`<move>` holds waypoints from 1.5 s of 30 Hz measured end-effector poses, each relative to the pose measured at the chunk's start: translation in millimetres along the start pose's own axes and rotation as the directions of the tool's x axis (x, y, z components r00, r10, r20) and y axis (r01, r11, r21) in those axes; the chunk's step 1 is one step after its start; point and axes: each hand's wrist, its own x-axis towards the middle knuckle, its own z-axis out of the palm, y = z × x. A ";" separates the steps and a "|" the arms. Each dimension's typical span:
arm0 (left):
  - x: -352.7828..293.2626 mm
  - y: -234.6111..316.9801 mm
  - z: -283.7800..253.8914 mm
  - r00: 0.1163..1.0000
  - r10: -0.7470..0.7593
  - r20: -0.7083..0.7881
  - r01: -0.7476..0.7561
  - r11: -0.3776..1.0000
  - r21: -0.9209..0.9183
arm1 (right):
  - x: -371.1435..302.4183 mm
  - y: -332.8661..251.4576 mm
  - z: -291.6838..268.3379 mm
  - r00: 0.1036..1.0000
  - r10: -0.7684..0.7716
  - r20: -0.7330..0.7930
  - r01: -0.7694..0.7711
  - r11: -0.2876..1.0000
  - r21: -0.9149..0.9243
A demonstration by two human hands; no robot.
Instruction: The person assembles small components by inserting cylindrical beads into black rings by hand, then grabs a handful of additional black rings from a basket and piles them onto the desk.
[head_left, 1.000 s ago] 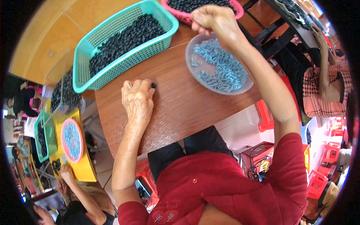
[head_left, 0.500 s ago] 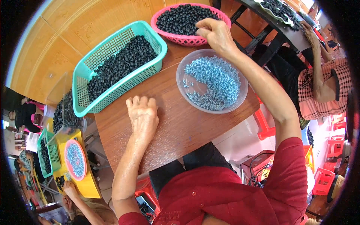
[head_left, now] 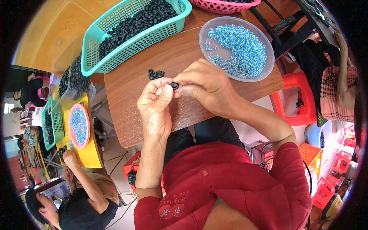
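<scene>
Over the brown wooden table (head_left: 180, 53), my two hands meet at a small black ring-shaped part (head_left: 175, 86) with a hole facing up. My left hand (head_left: 155, 105) is closed, its thumb and fingers pinching the part from the left. From the other side my right hand (head_left: 209, 86) closes its thumb and forefinger on it. Anything smaller between the fingertips is hidden. Just beyond my left fingers lies a little pile of similar black parts (head_left: 156, 74). A clear round tub (head_left: 205, 36) of small shiny light-blue pieces, apparently springs, stands beyond my right hand.
At the far left of the table a turquoise basket (head_left: 90, 48) holds many black parts. A pink basket (head_left: 226, 5) is partly cut off at the top. A red stool (head_left: 303, 111) stands right of the table. Another person (head_left: 88, 191) works at a yellow table (head_left: 90, 153) to the left.
My right hand has come back from the pink basket to meet my left. My left hand has risen from the tabletop, and a pile of black parts now shows there. The view has shifted.
</scene>
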 end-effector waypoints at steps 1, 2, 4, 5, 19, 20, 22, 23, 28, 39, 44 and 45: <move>-3.1 -1.2 -1.9 1.000 0.010 -0.023 -0.010 1.000 -0.003 | -2.4 -0.5 4.9 0.999 -0.031 -0.013 0.031 0.999 -0.023; -5.3 -2.7 -3.2 0.999 0.019 -0.046 -0.019 1.000 -0.007 | -4.5 -0.3 8.5 0.998 -0.063 -0.025 0.062 0.997 -0.049; -12.9 -1.9 0.7 0.997 0.036 -0.069 -0.036 0.999 0.008 | -8.1 -1.5 11.8 0.995 -0.079 -0.053 0.075 0.995 -0.070; -17.4 -1.3 2.5 0.994 0.057 -0.093 -0.055 0.998 0.027 | -10.0 -3.4 13.7 0.992 -0.099 -0.081 0.091 0.992 -0.088; -26.8 -14.0 -5.2 0.985 -0.115 -0.131 0.091 0.980 -0.176 | -29.5 -15.1 25.8 0.958 -0.194 -0.210 0.144 0.962 -0.231; -26.3 -16.9 -6.9 0.985 -0.116 -0.128 0.092 0.979 -0.180 | -29.8 -14.4 19.4 0.970 -0.180 -0.164 0.142 0.966 -0.217; -25.2 -21.7 -9.2 0.995 -0.092 -0.032 0.087 0.989 -0.118 | -29.7 -7.0 2.9 0.980 -0.165 -0.114 0.139 0.968 -0.207; -25.1 -22.5 -8.1 0.995 -0.088 -0.045 0.084 0.994 -0.070 | -26.7 2.9 -10.0 0.980 -0.170 -0.104 0.129 0.940 -0.316; -27.6 -32.1 -8.4 0.995 -0.076 -0.057 0.078 0.997 0.030 | 3.7 57.9 -72.1 1.000 -0.009 -0.020 -0.006 0.757 -0.653; -30.5 -44.8 -12.7 0.998 -0.026 -0.055 0.031 0.994 0.102 | 49.9 119.4 -63.8 0.906 0.280 0.318 0.108 0.573 -0.813; -30.3 -45.0 -13.0 0.999 -0.028 -0.043 0.033 0.992 0.120 | 49.7 119.2 -62.2 0.884 0.285 0.371 0.127 0.617 -0.776; -30.1 -45.0 -13.2 0.999 -0.027 -0.045 0.032 0.992 0.119 | 49.6 117.8 -63.0 0.890 0.293 0.348 0.100 0.619 -0.779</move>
